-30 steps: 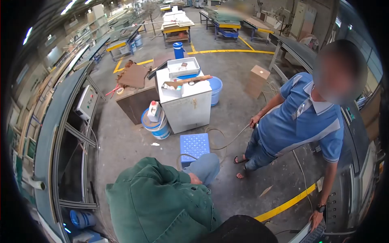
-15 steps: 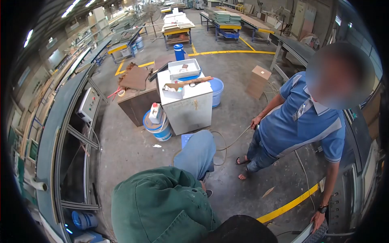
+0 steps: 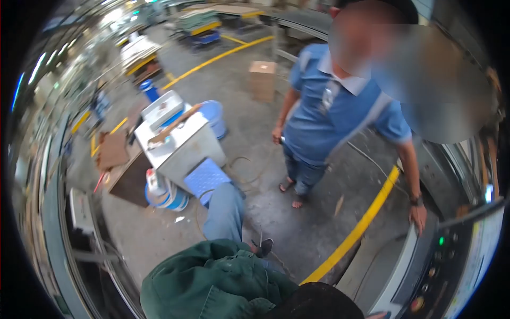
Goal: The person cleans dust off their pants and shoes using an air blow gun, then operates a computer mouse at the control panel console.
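Observation:
At the bottom edge, a small strip of skin that looks like fingers of my right hand [image 3: 379, 315] shows beside the control panel [image 3: 435, 271]. Most of it is cut off, so its grip is hidden. The panel carries several buttons, a green light and a red knob. My left hand is out of the picture. A green jacket [image 3: 212, 284] fills the lower middle, with a jeans leg [image 3: 226, 212] reaching forward from it and a dark rounded shape [image 3: 321, 303] beside it.
A co-worker in a blue shirt [image 3: 340, 111] stands ahead, one hand [image 3: 418, 218] on the machine edge. A white cabinet [image 3: 186, 143] bears a tray and a wooden piece. Nearby are a blue stool [image 3: 204, 178], buckets [image 3: 214, 119], a carton [image 3: 262, 80] and a conveyor [image 3: 48, 212].
My view has swung right, so the cabinet and co-worker sit further left. The control panel and the strip of fingers have come into sight. The blue stool shows more fully.

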Action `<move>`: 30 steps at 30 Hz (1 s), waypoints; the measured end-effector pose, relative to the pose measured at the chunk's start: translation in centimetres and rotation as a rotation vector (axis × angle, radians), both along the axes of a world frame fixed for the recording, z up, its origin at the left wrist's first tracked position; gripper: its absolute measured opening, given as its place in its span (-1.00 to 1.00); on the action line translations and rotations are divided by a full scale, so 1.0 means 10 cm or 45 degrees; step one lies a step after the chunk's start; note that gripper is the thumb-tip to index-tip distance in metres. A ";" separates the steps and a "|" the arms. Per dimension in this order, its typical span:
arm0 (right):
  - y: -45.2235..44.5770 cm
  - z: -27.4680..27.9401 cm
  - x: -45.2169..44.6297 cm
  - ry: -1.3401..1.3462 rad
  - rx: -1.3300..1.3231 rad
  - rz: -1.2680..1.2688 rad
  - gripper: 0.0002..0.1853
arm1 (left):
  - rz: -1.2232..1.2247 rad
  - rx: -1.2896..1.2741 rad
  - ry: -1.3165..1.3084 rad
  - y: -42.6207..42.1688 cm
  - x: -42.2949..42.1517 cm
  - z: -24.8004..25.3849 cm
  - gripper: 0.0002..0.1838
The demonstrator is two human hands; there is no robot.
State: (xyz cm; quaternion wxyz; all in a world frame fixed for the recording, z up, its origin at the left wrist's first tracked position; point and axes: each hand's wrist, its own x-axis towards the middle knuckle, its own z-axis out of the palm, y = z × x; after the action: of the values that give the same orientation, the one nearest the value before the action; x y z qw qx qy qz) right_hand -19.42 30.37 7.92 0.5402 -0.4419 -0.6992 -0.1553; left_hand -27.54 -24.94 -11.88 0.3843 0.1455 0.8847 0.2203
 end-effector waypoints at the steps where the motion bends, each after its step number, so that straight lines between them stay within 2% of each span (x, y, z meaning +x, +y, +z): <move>1: -0.20 0.23 -0.17 0.044 -0.112 0.188 -0.39 | -0.048 0.012 -0.015 -0.03 -0.01 -0.02 -0.69; 2: -0.42 0.44 -0.25 -0.074 -0.020 0.105 -0.54 | -0.078 0.027 -0.035 -0.04 -0.07 0.00 -0.69; 4: 0.03 0.10 -0.03 0.005 -0.443 0.150 -0.29 | -0.105 0.056 -0.072 0.15 -0.36 0.06 -0.70; 8: 0.20 -0.09 0.09 -0.062 -0.335 -0.061 -0.27 | -0.140 0.085 -0.095 0.02 -0.49 0.07 -0.70; 10: 0.18 -0.09 0.07 -0.034 -0.357 0.011 -0.31 | 0.139 0.335 -0.159 -0.03 -0.57 0.09 -0.75; 12: 0.13 -0.06 0.04 -0.010 -0.424 -0.024 -0.29 | 0.195 0.408 -0.102 0.02 -0.62 0.11 -0.75; 14: 0.10 -0.04 0.03 0.006 -0.419 -0.016 -0.30 | 0.372 0.543 0.035 0.15 -0.76 0.69 -0.76; 16: 0.11 -0.08 0.08 -0.015 -0.424 -0.047 -0.30 | 0.335 0.505 0.007 0.25 -0.86 0.84 -0.75; 18: 0.16 -0.07 0.02 -0.008 -0.402 -0.058 -0.31 | 0.398 0.816 0.113 0.39 -0.83 0.84 -0.75; 20: 0.42 -0.21 0.09 -0.045 -0.191 -0.036 -0.33 | 0.336 0.893 0.016 0.50 -0.82 1.07 -0.74; 22: 0.35 -0.12 0.06 -0.026 -0.335 0.014 -0.33 | 0.456 1.083 -0.090 0.63 -0.68 0.97 -0.75; 26: -0.01 0.14 -0.08 0.049 -0.521 0.187 -0.35 | 0.357 0.907 0.111 0.67 -0.59 1.19 -0.77; 28: -0.15 0.23 -0.13 0.130 -0.340 0.245 -0.45 | 0.286 0.810 0.184 0.71 -0.54 1.20 -0.78; 30: -0.04 0.16 -0.09 0.159 -0.351 0.225 -0.47 | 0.314 0.797 0.171 0.76 -0.53 1.21 -0.77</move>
State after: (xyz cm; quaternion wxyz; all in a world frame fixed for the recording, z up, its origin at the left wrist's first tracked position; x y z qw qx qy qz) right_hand -20.30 30.00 9.50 0.5285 -0.4572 -0.7151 0.0179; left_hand -32.80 -17.30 0.24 0.2323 0.1627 0.8083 0.5159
